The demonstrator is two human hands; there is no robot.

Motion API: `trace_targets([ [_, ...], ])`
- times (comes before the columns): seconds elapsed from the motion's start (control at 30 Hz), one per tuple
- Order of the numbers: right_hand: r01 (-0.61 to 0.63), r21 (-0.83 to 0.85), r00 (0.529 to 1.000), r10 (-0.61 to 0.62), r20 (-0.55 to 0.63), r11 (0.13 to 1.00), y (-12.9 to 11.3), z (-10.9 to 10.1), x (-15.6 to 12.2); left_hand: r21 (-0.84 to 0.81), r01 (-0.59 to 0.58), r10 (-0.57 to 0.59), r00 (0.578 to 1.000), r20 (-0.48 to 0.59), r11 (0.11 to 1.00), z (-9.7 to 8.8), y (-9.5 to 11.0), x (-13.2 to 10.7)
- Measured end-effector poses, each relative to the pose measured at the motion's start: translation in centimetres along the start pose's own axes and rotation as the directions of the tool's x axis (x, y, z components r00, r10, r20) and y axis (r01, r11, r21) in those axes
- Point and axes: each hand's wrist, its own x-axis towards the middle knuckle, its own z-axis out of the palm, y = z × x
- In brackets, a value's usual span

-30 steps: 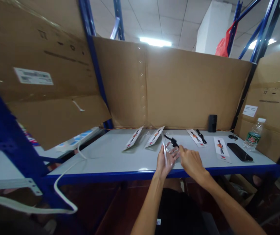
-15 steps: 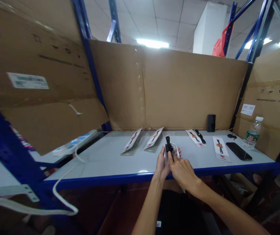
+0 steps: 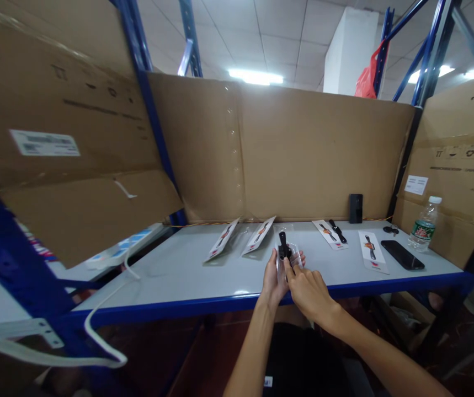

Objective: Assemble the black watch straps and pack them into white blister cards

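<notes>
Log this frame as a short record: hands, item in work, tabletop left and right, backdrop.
left_hand: left hand holds clear plastic pack
right_hand: right hand, index finger at the black tool
item_in_work: black tool at the pack; fully seated or not, cannot tell
table_left: two tilted printed cards
table_right: flat card with second black tool at its right edge; another card; phone; bottle
backdrop: cardboard panel
</notes>
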Motion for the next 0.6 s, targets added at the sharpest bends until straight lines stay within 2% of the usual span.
trace_targets([
  [0.17,-0.029,0.075,0.999,0.030,-0.016,0.997,0.2,0.1,0.0,0.014,0.000,0.000,1.000,0.000,1.000,-0.6,0.0,0.4],
  [0.27,-0.061,0.225,0.994,0.080,-0.080,0.972,0.7,0.2,0.1,0.004,-0.012,0.012,1.000,0.021,1.000,-1.2,0.0,0.7],
  [0.37,-0.118,0.369,0.970,0.186,-0.155,0.922,1.3,0.3,0.0,-0.029,-0.032,0.034,0.998,0.060,0.999,-1.4,0.1,0.7],
  [0.43,-0.133,0.368,0.964,0.207,-0.168,0.920,1.6,0.3,-0.1,-0.035,-0.029,0.032,0.996,0.087,0.999,-1.3,0.0,0.7],
  [0.53,-0.094,0.268,0.982,0.134,-0.135,0.959,1.4,0.2,0.0,-0.009,-0.005,0.006,0.996,0.092,1.000,-1.3,0.0,0.9],
  [0.6,-0.067,0.215,0.989,0.093,-0.112,0.974,1.1,0.3,0.2,0.004,-0.006,0.006,0.998,0.060,1.000,-1.4,0.0,1.1],
])
